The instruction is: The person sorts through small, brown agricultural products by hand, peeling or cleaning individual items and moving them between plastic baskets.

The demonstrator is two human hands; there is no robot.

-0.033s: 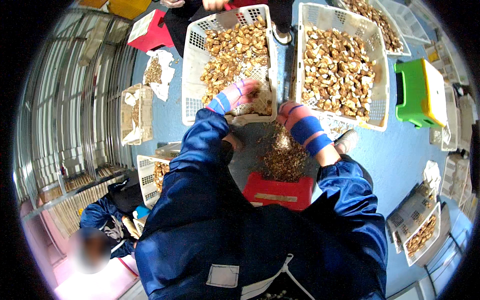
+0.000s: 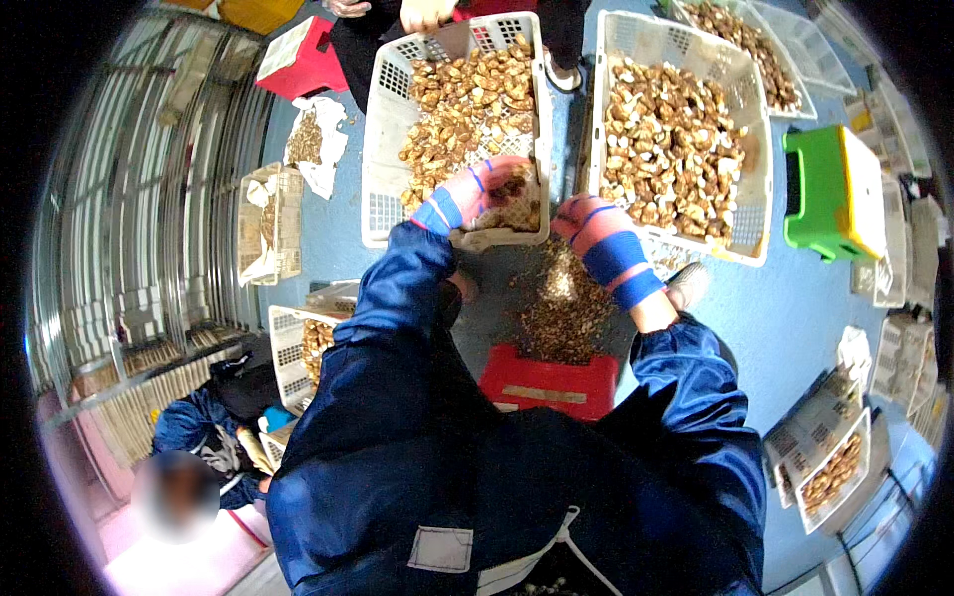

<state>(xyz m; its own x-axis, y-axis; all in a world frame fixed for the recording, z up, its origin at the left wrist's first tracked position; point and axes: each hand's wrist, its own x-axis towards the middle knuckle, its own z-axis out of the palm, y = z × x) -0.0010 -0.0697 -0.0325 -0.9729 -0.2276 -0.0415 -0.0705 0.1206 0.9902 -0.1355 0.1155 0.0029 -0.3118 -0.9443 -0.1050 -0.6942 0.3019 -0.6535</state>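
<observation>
My left hand (image 2: 482,189), in a pink glove with blue bands, reaches into the near right corner of the left white basket (image 2: 383,199). Its fingers curl around a dark brown mushroom (image 2: 511,187). Brown and cream mushrooms (image 2: 467,99) cover much of that basket's perforated floor. Between the two baskets, my right hand (image 2: 596,233) is closed, gloved and banded the same way. Whatever its fingers hold is hidden. Below it, a heap of small brown trimmings (image 2: 561,308) lies on the floor.
To the right stands a white basket (image 2: 750,219) full of mushrooms. A red stool (image 2: 547,382) is at my legs, a green and yellow stool (image 2: 835,194) farther right. Across the left basket, another person's hand (image 2: 427,14) shows; a second person (image 2: 199,427) sits at lower left.
My left fingers have shifted slightly to the right around the dark mushroom. My right hand stays almost in place.
</observation>
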